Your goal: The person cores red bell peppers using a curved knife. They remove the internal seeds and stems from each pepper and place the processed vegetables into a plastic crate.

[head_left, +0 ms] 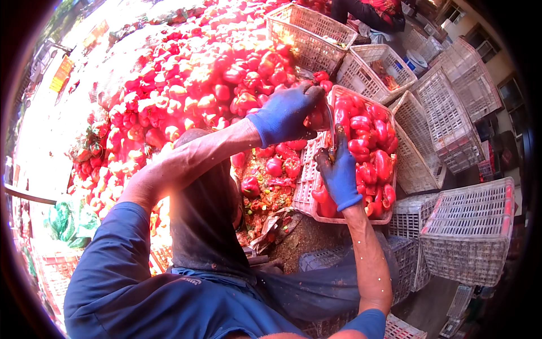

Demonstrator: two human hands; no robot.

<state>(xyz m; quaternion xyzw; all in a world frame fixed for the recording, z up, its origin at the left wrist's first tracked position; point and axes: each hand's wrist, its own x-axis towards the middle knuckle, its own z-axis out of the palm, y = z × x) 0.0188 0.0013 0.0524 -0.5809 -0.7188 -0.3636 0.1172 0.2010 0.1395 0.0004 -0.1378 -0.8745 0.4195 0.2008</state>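
Observation:
Gripped in my left hand, which wears a blue glove with dark fingers, is a red bell pepper, partly covered by the fingers. My right hand, gloved the same way, is closed around a knife whose thin blade points up beside the pepper. The knife's handle is hidden in the glove. Both hands are over the left side of a pale pink plastic crate. Inside it lie several red bell peppers, glossy and piled up near the rim.
A large heap of red bell peppers spreads to the far left, washed out by sunlight. Scraps and seeds litter the ground before my legs. Stacked plastic crates stand on the right, with another open crate behind. A person is at the far edge.

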